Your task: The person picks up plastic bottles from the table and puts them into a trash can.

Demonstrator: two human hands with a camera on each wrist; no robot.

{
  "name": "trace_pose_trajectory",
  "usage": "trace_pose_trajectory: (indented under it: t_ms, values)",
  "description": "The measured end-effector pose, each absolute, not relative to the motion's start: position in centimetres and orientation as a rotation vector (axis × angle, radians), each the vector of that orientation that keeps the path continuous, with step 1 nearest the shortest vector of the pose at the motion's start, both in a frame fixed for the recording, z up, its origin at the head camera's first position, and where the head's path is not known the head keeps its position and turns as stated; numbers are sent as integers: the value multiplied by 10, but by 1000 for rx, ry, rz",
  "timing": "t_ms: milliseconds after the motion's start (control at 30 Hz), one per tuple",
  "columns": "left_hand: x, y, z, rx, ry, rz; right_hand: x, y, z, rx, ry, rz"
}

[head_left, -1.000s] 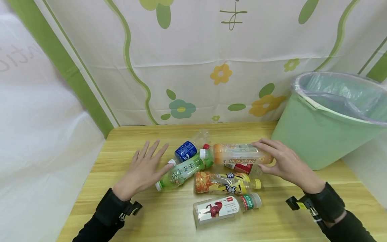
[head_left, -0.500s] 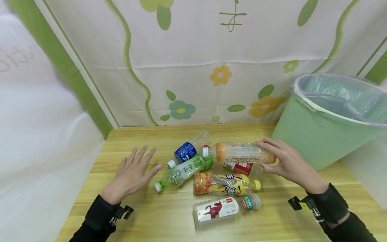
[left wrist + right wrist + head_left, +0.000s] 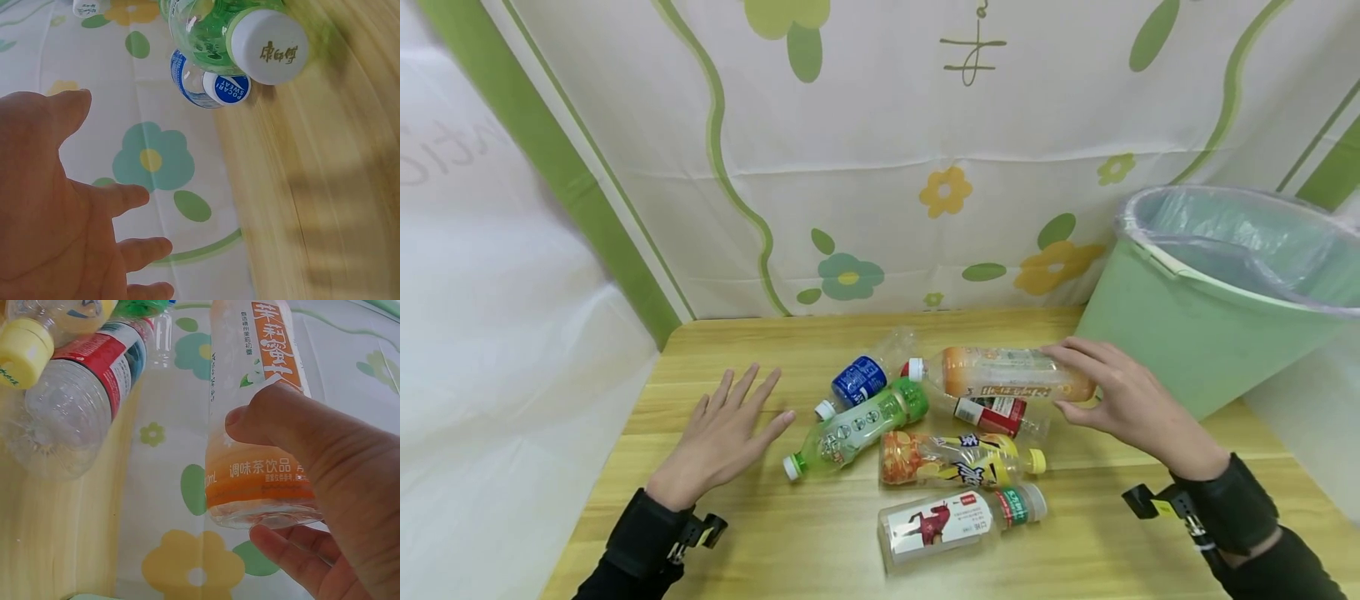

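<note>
My right hand (image 3: 1123,400) grips the base end of an orange-labelled plastic bottle (image 3: 1000,372), its white cap pointing left. In the right wrist view the thumb lies across the label of this bottle (image 3: 250,469). My left hand (image 3: 718,442) is spread with straight fingers, holding nothing, left of the other bottles. Nearest to it lies a green bottle (image 3: 857,427), beside a blue-labelled bottle (image 3: 860,381). A red-labelled bottle (image 3: 992,412) lies partly behind the held one. In front are a yellow-capped bottle (image 3: 958,458) and a clear bottle with a white label (image 3: 955,525).
A pale green bin (image 3: 1187,333) with a clear plastic liner (image 3: 1247,237) stands at the right, beyond my right hand. The wooden table (image 3: 775,542) meets a printed white cloth (image 3: 865,208) at the back. Another white cloth (image 3: 512,375) hangs at the left.
My right hand has lifted the orange-labelled bottle slightly and drawn it right, baring more of the red-labelled bottle. My left hand has moved back left, away from the green bottle.
</note>
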State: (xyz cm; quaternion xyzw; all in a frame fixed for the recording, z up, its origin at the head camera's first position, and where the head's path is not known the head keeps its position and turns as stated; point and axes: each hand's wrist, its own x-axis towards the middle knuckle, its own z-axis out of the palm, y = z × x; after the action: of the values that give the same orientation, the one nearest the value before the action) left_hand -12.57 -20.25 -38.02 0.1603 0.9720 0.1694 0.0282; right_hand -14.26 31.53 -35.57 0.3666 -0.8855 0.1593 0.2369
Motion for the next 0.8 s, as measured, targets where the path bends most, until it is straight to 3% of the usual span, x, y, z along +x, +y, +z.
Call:
trace_pose_trajectory:
  t_ms: [800]
  values:
    - [-128,-203,-382,501,3001,527,-141,330,-323,924,-2330,354]
